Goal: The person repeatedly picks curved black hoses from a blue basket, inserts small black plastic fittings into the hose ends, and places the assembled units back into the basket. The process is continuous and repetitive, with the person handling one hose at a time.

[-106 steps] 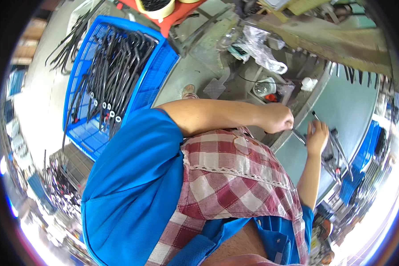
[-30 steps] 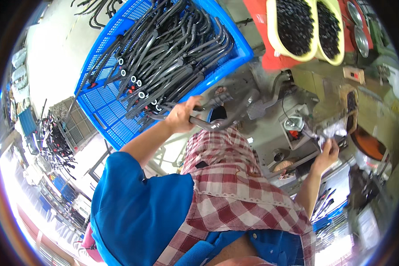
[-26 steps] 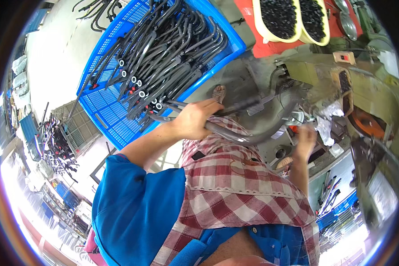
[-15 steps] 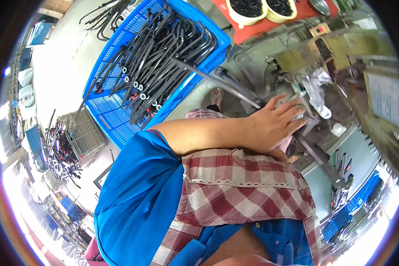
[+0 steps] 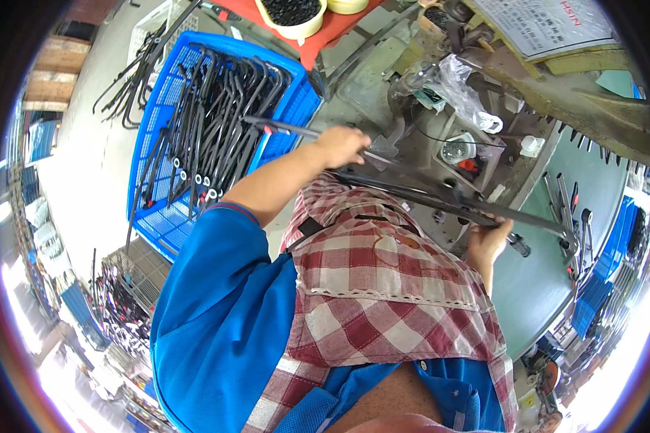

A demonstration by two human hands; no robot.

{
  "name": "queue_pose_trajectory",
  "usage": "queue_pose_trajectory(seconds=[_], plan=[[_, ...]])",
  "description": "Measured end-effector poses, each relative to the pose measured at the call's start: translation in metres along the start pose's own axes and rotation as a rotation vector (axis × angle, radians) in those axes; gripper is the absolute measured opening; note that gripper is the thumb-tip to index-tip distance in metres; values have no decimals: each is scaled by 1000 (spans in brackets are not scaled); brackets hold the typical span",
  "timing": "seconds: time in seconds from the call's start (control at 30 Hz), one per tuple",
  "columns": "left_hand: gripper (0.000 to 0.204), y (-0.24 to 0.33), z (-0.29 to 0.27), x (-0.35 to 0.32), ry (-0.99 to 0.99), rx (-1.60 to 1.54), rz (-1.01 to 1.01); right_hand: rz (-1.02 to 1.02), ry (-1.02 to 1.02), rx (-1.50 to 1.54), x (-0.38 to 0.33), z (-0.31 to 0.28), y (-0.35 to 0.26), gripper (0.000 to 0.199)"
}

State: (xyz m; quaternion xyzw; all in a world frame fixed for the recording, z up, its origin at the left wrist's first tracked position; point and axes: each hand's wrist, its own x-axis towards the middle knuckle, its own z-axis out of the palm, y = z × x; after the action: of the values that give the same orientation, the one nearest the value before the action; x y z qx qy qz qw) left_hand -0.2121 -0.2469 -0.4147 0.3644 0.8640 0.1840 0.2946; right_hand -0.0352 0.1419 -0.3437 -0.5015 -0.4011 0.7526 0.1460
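Head view: my left hand [image 5: 343, 146] grips the upper of two long dark bars [image 5: 404, 167], my right hand [image 5: 489, 237] the lower one. Both slant across my apron [image 5: 383, 289], the upper reaching from the blue basket [image 5: 307, 97] over the green table [image 5: 531, 289].

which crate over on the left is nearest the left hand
The large blue crate, holding dark rods, is nearest the left hand; the white crate behind it and the grey crate below it in the picture are both farther.
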Motion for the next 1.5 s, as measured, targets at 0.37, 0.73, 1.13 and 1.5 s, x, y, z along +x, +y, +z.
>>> queue_pose_trajectory(seconds=[0.37,0.73,1.13,1.5], plan=[[24,161,-60,74,128,-68,578,-1564,143,-1521,-92,30,-30,42],[21,88,-155,43,15,36,335,-1116,-281,-1769,-60,85,-67,30],[27,72,-227,75,-149,64,321,-1112,-199,-1797,-67,129,-94,22],[38,75,-216,125,169,305,483,-984,-57,-1874,-40,111,-112,34]])
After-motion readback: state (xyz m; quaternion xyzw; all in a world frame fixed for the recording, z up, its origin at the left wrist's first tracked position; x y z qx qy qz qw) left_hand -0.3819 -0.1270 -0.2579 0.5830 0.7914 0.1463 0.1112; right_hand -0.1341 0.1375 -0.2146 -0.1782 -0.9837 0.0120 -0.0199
